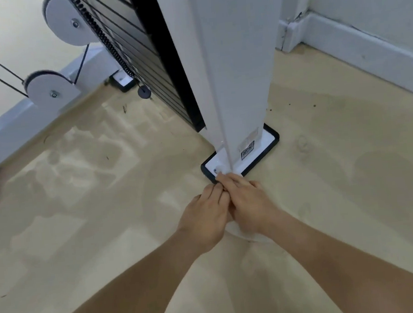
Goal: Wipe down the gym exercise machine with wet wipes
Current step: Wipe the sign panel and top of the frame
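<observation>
At the near corner of the base plate point(270, 137), under the white post of the machine point(237, 65): your right hand point(251, 203) is down on the wipe point(246, 237), fingers point(224, 180) curled round it, pushing a bit of it onto the plate corner. The rest of the wipe trails out white under your right wrist, onto the floor point(104, 204). Left hand point(206, 217) sits tight against the right, fingers curled in toward it; can't tell whether they grip the wipe or just rest there. Both forearms are bare, coming in from the bottom edge.

Label point(247, 151) with a square code is low on the post, just above the plate. Behind the post is a black weight stack point(158, 60), with a coiled cord down its face ending in a round black knob point(143, 91). Left of that, two white pulleys point(51, 91) with black cable sit on a low rail point(15, 124). Skirting board point(366, 47) is on the right, well apart from your hands. The floor shows dull smudges and small dark specks.
</observation>
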Available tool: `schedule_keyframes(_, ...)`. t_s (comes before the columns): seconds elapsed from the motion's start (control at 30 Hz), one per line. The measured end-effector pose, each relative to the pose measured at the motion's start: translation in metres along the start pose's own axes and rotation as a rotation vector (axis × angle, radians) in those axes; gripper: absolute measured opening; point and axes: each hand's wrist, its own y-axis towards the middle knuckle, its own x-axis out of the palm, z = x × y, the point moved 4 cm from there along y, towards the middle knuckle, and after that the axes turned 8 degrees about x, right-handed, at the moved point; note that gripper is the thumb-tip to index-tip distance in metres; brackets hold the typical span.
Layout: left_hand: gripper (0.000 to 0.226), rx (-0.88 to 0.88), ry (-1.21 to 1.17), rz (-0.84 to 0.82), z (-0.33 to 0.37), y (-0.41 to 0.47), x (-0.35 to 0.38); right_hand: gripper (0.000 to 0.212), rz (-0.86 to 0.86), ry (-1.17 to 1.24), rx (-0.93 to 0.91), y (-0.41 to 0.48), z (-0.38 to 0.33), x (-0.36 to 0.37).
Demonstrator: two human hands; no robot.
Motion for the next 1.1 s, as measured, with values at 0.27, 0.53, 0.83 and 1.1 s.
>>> schedule_keyframes(0.27, 0.063, 0.090, 0.078, -0.064, 0.001, 0.023, 0.007, 0.057, 0.209, 0.355, 0.188, -0.025, 0.020, -0.012)
schedule_keyframes(0.53, 0.042, 0.255, 0.086, 0.110, -0.023, 0.015, 0.001, 0.050, 0.227, -0.214, 0.124, -0.020, -0.006, -0.005)
schedule_keyframes(0.83, 0.072, -0.124, -0.144, -0.005, -0.053, 0.030, 0.003, 0.066, -0.097, -0.431, 0.148, 0.000, -0.014, 0.017)
schedule_keyframes(1.1, 0.033, -0.230, -0.425, 0.006, -0.031, 0.028, -0.008, 0.026, 0.181, -0.259, 0.033, -0.003, 0.008, -0.003)
